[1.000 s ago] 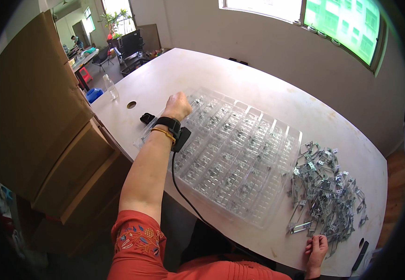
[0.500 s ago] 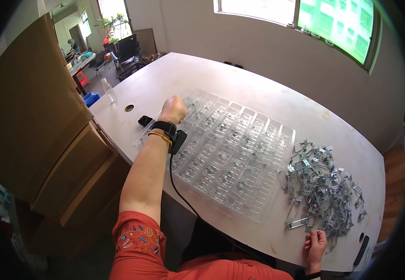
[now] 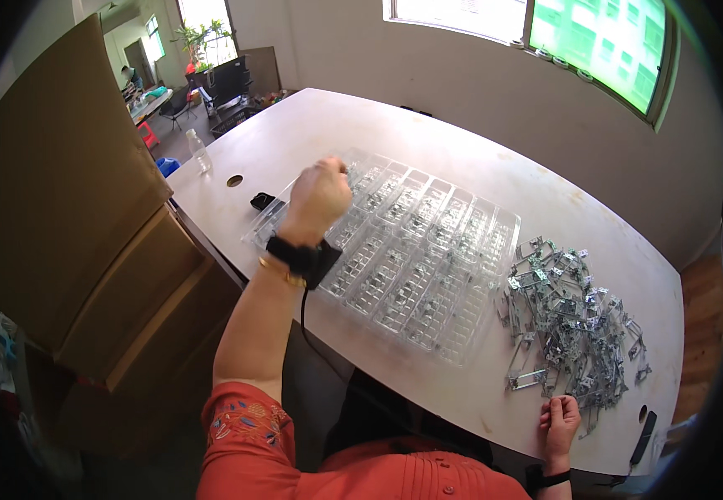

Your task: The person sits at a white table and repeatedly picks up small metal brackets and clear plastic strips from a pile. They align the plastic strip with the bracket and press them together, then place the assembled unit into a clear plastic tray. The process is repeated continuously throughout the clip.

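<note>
A clear plastic tray (image 3: pixel 449 354) with rows of narrow compartments lies across the middle of the table, with small metal parts in many of them. My left hand (image 3: pixel 321 198) is closed over the tray's far left part; its fingertips are mostly hidden, and I cannot make out what they hold. To the right of the tray lies a tangled heap of silvery metal brackets (image 3: pixel 574 321). My right hand (image 3: pixel 560 423) rests at the heap's near edge by the table's front, fingers curled and thumb against them; anything in the pinch is too small to tell.
A pale table (image 3: pixel 428 133) carries everything. A clear bottle (image 3: pixel 199 152) stands at its far left edge, near a round hole (image 3: pixel 234 181). A black object (image 3: pixel 262 201) lies beside the tray. Cardboard boxes (image 3: pixel 70 192) rise at the left. A black cable (image 3: pixel 316 342) hangs from my left wrist.
My left hand has turned and shifted a little to the right over the tray's far left part. My right hand stays curled beside the heap. The whole view has moved slightly.
</note>
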A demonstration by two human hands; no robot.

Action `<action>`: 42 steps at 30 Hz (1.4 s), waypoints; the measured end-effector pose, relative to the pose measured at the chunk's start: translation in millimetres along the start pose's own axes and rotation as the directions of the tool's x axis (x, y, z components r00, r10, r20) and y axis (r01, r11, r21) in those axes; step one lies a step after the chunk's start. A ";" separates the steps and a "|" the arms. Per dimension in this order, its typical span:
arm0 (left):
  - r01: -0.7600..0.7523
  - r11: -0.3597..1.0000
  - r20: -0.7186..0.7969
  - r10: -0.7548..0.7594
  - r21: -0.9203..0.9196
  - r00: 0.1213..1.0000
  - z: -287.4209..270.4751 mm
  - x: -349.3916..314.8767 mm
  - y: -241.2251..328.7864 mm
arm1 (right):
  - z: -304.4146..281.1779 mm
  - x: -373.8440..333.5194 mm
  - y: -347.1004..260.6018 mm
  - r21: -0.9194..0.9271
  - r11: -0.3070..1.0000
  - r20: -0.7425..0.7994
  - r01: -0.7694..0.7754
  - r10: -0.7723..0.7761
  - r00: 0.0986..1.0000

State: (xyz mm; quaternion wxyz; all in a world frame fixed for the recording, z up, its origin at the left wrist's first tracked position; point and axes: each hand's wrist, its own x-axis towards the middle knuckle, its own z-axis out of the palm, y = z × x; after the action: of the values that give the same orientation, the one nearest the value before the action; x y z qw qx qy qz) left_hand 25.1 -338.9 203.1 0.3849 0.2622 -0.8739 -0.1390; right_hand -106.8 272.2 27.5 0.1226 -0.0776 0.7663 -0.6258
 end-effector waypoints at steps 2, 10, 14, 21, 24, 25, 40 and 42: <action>0.053 0.993 0.096 -0.043 -0.107 0.994 -15.2 -28.8 61.8 | -5.4 -3.2 2.3 -0.016 1.000 -0.029 0.024 -0.024 0.999; -0.113 0.856 0.098 0.186 -0.504 0.978 -17.1 -177.5 149.2 | 4.1 -10.4 2.4 -0.015 0.995 0.042 0.096 -0.096 0.995; -0.064 0.826 0.164 0.186 -0.560 0.969 3.3 -217.1 159.8 | 4.5 -13.6 4.7 -0.040 0.982 0.063 0.182 -0.179 0.982; -0.227 0.883 -0.091 0.208 -0.411 0.974 24.0 -246.9 181.1 | 2.5 -9.7 8.3 -0.039 0.966 0.107 0.257 -0.252 0.962; -0.226 0.870 -0.043 0.231 -0.438 0.972 29.1 -251.1 187.9 | 0.8 -8.9 7.4 -0.045 0.957 0.102 0.287 -0.282 0.954; -0.223 0.868 -0.026 0.236 -0.444 0.971 35.0 -254.3 188.2 | 1.5 -9.1 7.1 -0.042 0.954 0.102 0.298 -0.292 0.951; 0.025 0.800 0.217 0.132 -0.600 0.967 152.6 -295.8 157.3 | -5.3 19.0 16.3 0.025 0.935 0.113 0.354 -0.354 0.928; -0.002 0.778 0.189 0.155 -0.628 0.970 159.2 -295.9 153.3 | -7.3 24.1 18.3 0.020 0.932 0.115 0.361 -0.361 0.926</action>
State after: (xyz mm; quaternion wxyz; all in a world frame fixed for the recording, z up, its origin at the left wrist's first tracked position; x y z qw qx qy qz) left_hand 20.1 -38.8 -12.0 0.3513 0.0655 -0.8276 -0.4329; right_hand -131.3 276.3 8.8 0.0500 -0.2536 0.7309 -0.6316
